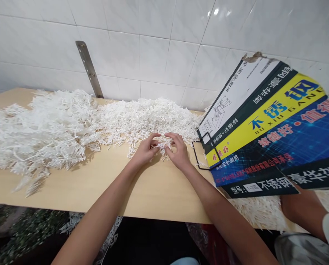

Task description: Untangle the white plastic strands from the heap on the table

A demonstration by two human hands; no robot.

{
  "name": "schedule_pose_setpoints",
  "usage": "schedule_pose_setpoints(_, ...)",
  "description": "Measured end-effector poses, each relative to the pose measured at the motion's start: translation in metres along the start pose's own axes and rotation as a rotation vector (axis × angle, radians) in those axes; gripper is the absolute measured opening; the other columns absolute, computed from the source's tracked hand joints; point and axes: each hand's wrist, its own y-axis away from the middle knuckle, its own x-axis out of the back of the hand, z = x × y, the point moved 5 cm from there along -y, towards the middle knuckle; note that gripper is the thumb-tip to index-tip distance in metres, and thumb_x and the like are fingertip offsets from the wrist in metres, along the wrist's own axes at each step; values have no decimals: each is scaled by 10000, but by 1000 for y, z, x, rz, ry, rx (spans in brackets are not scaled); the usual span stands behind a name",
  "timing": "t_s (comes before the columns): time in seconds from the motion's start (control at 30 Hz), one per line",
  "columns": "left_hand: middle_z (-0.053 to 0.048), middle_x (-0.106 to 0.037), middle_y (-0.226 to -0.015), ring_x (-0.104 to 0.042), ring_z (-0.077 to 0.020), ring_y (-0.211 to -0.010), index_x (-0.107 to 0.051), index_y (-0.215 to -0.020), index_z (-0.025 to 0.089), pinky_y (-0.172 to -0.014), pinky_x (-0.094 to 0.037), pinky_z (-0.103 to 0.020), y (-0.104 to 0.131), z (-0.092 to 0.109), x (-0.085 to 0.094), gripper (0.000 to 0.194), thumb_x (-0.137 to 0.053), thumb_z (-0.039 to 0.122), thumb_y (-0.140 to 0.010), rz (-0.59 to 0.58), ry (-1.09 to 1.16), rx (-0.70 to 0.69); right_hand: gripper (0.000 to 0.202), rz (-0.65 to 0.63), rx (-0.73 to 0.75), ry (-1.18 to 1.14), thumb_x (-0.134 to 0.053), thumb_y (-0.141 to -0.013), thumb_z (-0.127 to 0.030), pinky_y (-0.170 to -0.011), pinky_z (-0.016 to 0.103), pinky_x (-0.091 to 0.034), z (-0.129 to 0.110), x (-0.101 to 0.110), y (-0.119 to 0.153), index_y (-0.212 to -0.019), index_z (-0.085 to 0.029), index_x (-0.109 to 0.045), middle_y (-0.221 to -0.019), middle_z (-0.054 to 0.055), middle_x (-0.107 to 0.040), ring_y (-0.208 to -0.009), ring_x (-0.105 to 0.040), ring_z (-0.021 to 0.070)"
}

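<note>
A long heap of thin, branching white plastic pieces [150, 116] lies along the back of the wooden table. At its front edge my left hand [147, 149] and my right hand [178, 149] face each other, fingers curled and fingertips nearly meeting. Between them is a small bit of the white plastic, pinched by the thumbs and fingers of both hands. Its exact shape is too small to make out. A few loose pieces lie on the table just below my fingertips.
A bigger pile of the white pieces [48, 129] covers the table's left side. On the right stands a printed cardboard panel [263, 129] with a black wire frame [194, 154] at its corner. Beyond it shows another person's arm [302, 208]. A metal bracket [89, 70] rises against the tiled wall.
</note>
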Motion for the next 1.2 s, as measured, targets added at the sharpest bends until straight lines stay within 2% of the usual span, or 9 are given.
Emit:
schedule_pose_setpoints(0.1,-25,-725,-887,-572,-148,-682,-470,-1416,206,-675,-432,-261,1,0,-1,585,-635,325,-868,-23,-22,-2,193,-130,70,10,-632,-941,-286,-960,407,-501,0,-6,0,-1117,-263,-708,-1114,73,-733,-1090,-631,258)
schedule_pose_setpoints(0.2,-10,-707,-815,-567,-152,-668,-476,-1413,197,-654,-416,-257,1,1,-1,581,-632,381,-884,-14,-43,8,147,-126,-42,-38,-651,-935,-367,-830,362,-524,9,-7,0,-952,-238,-719,-973,63,-730,-907,-657,231)
schedule_pose_setpoints(0.3,20,-594,-674,-489,-139,-614,-662,-1133,179,-591,-349,-260,0,3,-4,359,-559,455,-928,-38,-100,26,230,-35,-252,-136,-682,-885,-439,-671,310,-507,23,-4,1,-834,-214,-689,-829,44,-692,-748,-639,203)
schedule_pose_setpoints(0.4,23,-479,-611,-399,-127,-595,-652,-762,162,-570,-276,-279,2,6,-9,419,-498,504,-949,-117,-158,15,250,-39,-340,-208,-680,-854,-445,-617,286,-478,31,-4,1,-775,-208,-681,-741,28,-672,-714,-625,195)
schedule_pose_setpoints(0.63,37,-349,-580,-319,-116,-583,-455,-615,183,-581,-229,-296,-4,9,-20,358,-497,390,-905,-190,-149,-28,218,41,-472,-304,-680,-792,-386,-527,277,-419,44,-5,7,-690,-195,-650,-598,-1,-579,-541,-526,147)
schedule_pose_setpoints(0.8,32,-343,-583,-322,-109,-573,-453,-593,179,-564,-219,-296,-12,9,-29,324,-505,351,-863,-208,-43,-25,229,156,-529,-335,-656,-796,-407,-465,276,-402,53,0,8,-701,-206,-601,-628,-2,-564,-471,-510,130)
schedule_pose_setpoints(0.93,35,-314,-562,-300,-98,-546,-425,-559,183,-539,-210,-287,-3,6,-22,356,-554,356,-842,-226,-30,10,281,324,-572,-395,-547,-888,-476,-444,260,-398,63,9,5,-749,-233,-520,-632,-22,-496,-444,-412,106)
schedule_pose_setpoints(1.03,38,-320,-562,-310,-96,-534,-423,-578,187,-525,-232,-277,4,4,-13,406,-564,421,-878,-168,-24,39,249,183,-466,-343,-559,-907,-459,-491,254,-435,54,4,1,-826,-228,-602,-707,4,-569,-525,-492,120)
schedule_pose_setpoints(1.2,34,-367,-581,-354,-110,-563,-503,-642,179,-548,-269,-273,1,4,-10,418,-552,493,-913,-81,-51,41,372,11,-318,-362,-575,-909,-410,-612,253,-506,30,-2,-2,-1215,-241,-699,-1217,81,-686,-852,-647,169)
